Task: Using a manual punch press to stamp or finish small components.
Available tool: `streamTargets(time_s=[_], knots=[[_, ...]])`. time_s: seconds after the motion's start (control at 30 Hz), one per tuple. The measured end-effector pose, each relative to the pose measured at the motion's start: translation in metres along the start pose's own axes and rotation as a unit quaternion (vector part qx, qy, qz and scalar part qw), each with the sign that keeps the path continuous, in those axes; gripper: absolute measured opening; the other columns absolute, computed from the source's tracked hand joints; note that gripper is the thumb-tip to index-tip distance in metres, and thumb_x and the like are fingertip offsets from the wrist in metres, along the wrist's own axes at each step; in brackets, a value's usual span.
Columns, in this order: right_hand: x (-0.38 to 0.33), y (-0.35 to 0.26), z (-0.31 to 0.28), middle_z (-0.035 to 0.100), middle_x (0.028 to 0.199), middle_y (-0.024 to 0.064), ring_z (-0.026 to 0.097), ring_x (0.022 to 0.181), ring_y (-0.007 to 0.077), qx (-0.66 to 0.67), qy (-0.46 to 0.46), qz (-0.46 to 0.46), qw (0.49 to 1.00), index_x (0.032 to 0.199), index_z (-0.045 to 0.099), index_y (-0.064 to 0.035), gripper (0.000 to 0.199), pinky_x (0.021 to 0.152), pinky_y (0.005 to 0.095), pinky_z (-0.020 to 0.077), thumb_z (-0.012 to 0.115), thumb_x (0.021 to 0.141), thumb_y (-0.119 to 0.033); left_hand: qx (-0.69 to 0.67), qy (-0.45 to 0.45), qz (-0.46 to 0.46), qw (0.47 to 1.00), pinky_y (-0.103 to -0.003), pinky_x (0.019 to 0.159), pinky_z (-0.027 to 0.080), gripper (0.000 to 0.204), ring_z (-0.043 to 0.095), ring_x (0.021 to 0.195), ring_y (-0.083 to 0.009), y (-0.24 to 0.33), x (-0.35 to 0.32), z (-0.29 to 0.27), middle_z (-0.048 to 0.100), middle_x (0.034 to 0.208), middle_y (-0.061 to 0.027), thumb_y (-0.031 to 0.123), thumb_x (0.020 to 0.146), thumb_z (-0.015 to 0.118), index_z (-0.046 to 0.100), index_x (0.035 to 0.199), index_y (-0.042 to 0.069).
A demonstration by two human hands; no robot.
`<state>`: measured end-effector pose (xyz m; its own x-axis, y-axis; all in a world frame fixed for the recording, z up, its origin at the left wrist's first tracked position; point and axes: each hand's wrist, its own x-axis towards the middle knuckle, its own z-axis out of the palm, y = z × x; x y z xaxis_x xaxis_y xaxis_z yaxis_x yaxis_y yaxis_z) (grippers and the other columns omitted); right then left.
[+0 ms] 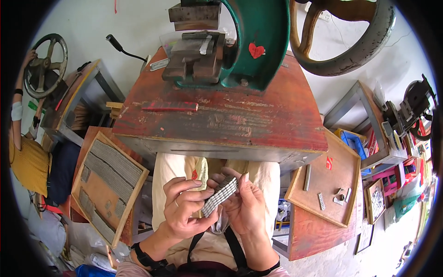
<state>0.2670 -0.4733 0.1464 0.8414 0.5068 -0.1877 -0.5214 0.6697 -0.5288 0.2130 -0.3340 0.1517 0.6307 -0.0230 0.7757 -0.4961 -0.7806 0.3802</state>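
Above my lap, both hands grip a small block of silvery metal pieces (pixel 220 195) set side by side in several rows. My left hand (pixel 184 207) pinches its lower left end, thumb beneath and fingers over it. At the upper right end, my right hand (pixel 248 205) has its thumb along the edge; its other fingers are partly hidden behind the block. The block is tilted, its right end higher. Exactly what the single pieces are, I cannot tell.
A green press (pixel 263 46) with a big handwheel (pixel 344 69) stands on the red-brown bench (pixel 277 124), near a red bar (pixel 170 106). Left is a wooden tray (pixel 143 177) of grey metal rows; right, another tray (pixel 318 212) with loose metal pieces. A co-worker (pixel 30 161) sits far left.
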Motion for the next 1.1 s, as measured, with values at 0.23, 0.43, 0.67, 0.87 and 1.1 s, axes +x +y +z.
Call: streamTargets(time_s=[0.23, 0.43, 0.67, 0.87, 1.1], knots=[[-0.005, -0.009, -0.002, 0.057, 0.117, 0.0259, 0.060, 0.107, 0.0319, -0.003, -0.004, -0.011, 1.000, 0.128, 0.040, 0.0112, 0.046, 0.089, 0.0369, 0.0532, 0.048, 0.098, -0.023, -0.007, -0.002, 0.002, 1.000, -0.045, 0.082, 0.043, 0.035, 0.058, 0.096, -0.0286, 0.004, -0.001, 0.007, 0.067, 0.091, -0.0065, 0.005, 0.060, 0.077, 0.047, 0.080, 0.008], [0.012, -0.008, -0.012, 0.062, 0.110, 0.0221, 0.064, 0.099, 0.0252, -0.174, 0.062, 0.026, 0.982, 0.122, 0.049, 0.0100, 0.038, 0.081, 0.0298, 0.0540, 0.060, 0.091, -0.006, -0.013, -0.091, -0.062, 0.994, -0.045, 0.089, 0.041, 0.033, 0.059, 0.096, -0.0254, -0.016, -0.016, 0.013, 0.065, 0.094, -0.0039, 0.012, 0.063, 0.081, 0.054, 0.081, 0.008], [0.045, 0.082, -0.104, 0.064, 0.084, 0.0256, 0.065, 0.078, 0.0380, -0.726, 0.022, -0.116, 0.677, 0.104, 0.063, 0.0006, 0.029, 0.069, 0.0421, 0.0522, 0.066, 0.079, -0.014, 0.160, -0.113, -0.258, 0.946, -0.041, 0.080, 0.043, 0.027, 0.059, 0.085, -0.0298, -0.084, -0.059, -0.064, 0.064, 0.087, -0.0108, 0.023, 0.073, 0.075, 0.063, 0.088, 0.004], [0.057, 0.108, -0.135, 0.063, 0.079, 0.0260, 0.062, 0.077, 0.0438, -0.831, -0.044, -0.038, 0.554, 0.087, 0.061, 0.0017, 0.023, 0.067, 0.0487, 0.0497, 0.070, 0.072, -0.013, 0.309, 0.007, -0.423, 0.852, -0.044, 0.069, 0.047, 0.022, 0.061, 0.077, -0.0367, -0.160, -0.132, -0.160, 0.064, 0.081, -0.0189, 0.020, 0.078, 0.070, 0.064, 0.088, 0.001], [0.061, 0.114, -0.151, 0.063, 0.065, 0.0192, 0.064, 0.060, 0.0358, -0.909, -0.120, -0.063, 0.394, 0.062, 0.064, -0.0001, 0.023, 0.055, 0.0436, 0.0521, 0.057, 0.081, -0.013, 0.453, 0.032, -0.534, 0.713, -0.044, 0.074, 0.050, 0.018, 0.063, 0.083, -0.0377, -0.229, -0.205, -0.250, 0.065, 0.089, -0.0215, 0.013, 0.078, 0.065, 0.065, 0.091, 0.000]])
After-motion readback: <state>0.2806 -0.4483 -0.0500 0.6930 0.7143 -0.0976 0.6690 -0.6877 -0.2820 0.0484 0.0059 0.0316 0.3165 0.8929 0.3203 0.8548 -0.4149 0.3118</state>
